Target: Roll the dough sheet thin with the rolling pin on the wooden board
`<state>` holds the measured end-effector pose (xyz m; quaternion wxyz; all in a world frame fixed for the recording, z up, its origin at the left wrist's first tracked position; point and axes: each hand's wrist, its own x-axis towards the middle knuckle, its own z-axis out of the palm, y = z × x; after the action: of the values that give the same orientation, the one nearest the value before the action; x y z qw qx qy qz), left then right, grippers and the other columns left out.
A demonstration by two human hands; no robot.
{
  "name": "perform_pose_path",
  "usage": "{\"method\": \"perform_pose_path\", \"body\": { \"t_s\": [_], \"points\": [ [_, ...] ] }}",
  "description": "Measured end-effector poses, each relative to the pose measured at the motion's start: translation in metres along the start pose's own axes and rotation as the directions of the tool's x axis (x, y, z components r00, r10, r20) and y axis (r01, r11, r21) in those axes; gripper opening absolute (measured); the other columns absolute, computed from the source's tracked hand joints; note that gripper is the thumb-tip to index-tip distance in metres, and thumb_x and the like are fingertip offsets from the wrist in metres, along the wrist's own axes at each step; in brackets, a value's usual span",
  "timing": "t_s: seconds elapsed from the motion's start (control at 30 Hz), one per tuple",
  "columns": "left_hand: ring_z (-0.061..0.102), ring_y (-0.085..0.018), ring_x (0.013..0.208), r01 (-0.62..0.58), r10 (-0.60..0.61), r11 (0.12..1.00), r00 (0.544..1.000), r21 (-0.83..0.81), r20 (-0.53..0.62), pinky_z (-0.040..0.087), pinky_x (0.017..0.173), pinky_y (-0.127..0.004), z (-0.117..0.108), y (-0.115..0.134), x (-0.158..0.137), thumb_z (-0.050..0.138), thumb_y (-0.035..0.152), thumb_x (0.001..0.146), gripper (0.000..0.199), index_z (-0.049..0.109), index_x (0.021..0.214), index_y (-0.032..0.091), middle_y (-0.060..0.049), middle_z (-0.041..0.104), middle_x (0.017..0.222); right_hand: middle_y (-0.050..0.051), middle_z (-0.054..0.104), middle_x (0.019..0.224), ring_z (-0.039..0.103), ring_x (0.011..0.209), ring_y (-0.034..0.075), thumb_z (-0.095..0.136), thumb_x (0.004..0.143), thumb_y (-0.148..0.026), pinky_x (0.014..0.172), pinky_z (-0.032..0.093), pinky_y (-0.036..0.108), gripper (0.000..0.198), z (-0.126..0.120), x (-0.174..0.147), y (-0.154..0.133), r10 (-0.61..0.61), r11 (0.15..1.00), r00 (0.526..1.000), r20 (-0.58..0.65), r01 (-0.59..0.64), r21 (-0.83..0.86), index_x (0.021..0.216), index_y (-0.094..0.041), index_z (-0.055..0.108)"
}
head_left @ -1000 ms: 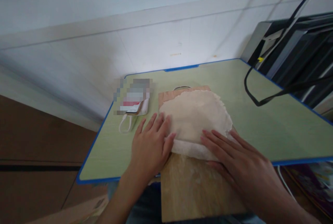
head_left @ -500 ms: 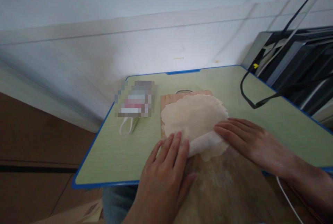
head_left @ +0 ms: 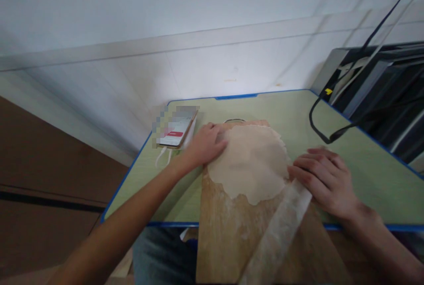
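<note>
The roller (head_left: 276, 234) now slants toward bottom centre, leaving the mid-frame dough (head_left: 250, 161) uncovered; the right hand (head_left: 324, 181) is clasped around its upper end. The left hand (head_left: 209, 144) touches the dough's left edge; grip unclear.

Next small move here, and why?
Probably turn the pale sheet slightly with the left hand: that hand is at its far-left edge, while the right hand holds the pale rod by its upper end, mostly clear of the sheet. The uneven outline suggests another angle could help.
</note>
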<state>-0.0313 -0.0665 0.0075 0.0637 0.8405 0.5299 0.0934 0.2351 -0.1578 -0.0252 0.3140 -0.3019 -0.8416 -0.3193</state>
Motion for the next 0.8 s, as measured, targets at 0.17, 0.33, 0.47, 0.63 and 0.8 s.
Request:
{"method": "perform_pose_path", "body": {
  "t_s": [0.17,0.33,0.47,0.63,0.8],
  "points": [
    [0.061,-0.027,0.089,0.071,-0.066,0.997,0.992,-0.035,0.11,0.046,0.077,-0.034,-0.005,0.008,0.04,0.045,0.043,0.087,0.042,0.062,0.1,0.007,-0.016,0.065,0.1,0.0,0.069,0.08,0.061,0.077,0.017,0.047,0.086,-0.004,0.072,0.047,0.035,0.023,-0.001,-0.004,0.0,0.065,0.998,0.997,-0.029,-0.065,0.008,0.091,-0.024,0.057],
    [0.06,-0.02,0.071,0.103,-0.066,0.986,0.965,-0.133,0.253,0.038,0.058,-0.024,-0.015,0.009,0.059,0.052,0.047,0.078,0.037,0.065,0.073,0.012,-0.004,0.065,0.074,-0.001,0.067,0.078,0.06,0.075,0.017,0.049,0.086,-0.007,0.073,0.047,0.036,0.02,0.0,-0.006,0.002,0.137,0.989,0.986,-0.091,-0.131,0.068,0.093,-0.024,0.056],
    [0.058,-0.019,0.072,0.144,-0.069,0.961,0.952,-0.238,0.298,0.037,0.057,-0.024,-0.026,0.005,0.062,0.065,0.039,0.065,0.023,0.062,0.064,0.016,-0.001,0.063,0.069,-0.003,0.068,0.081,0.062,0.076,0.017,0.054,0.084,-0.007,0.077,0.046,0.037,0.025,-0.001,-0.009,0.003,0.189,0.979,0.981,-0.053,-0.184,0.085,0.095,-0.029,0.055],
    [0.063,-0.021,0.073,0.268,-0.066,0.86,0.903,-0.435,0.425,0.044,0.056,-0.025,-0.033,0.001,0.055,0.068,0.04,0.059,0.029,0.066,0.076,0.017,-0.003,0.069,0.079,-0.002,0.069,0.081,0.062,0.077,0.017,0.056,0.082,-0.006,0.078,0.046,0.037,0.025,-0.002,-0.01,0.004,0.188,0.979,0.981,-0.046,-0.183,0.091,0.095,-0.028,0.055],
    [0.065,-0.022,0.062,0.406,-0.037,0.702,0.841,-0.585,0.54,0.05,0.056,-0.031,-0.019,-0.002,0.049,0.074,0.039,0.056,0.031,0.07,0.075,0.015,-0.007,0.072,0.074,-0.003,0.067,0.08,0.06,0.075,0.016,0.051,0.084,-0.008,0.077,0.046,0.037,0.021,0.0,-0.009,0.003,0.207,0.974,0.974,-0.088,-0.197,0.114,0.093,-0.027,0.057]
  ]
}}
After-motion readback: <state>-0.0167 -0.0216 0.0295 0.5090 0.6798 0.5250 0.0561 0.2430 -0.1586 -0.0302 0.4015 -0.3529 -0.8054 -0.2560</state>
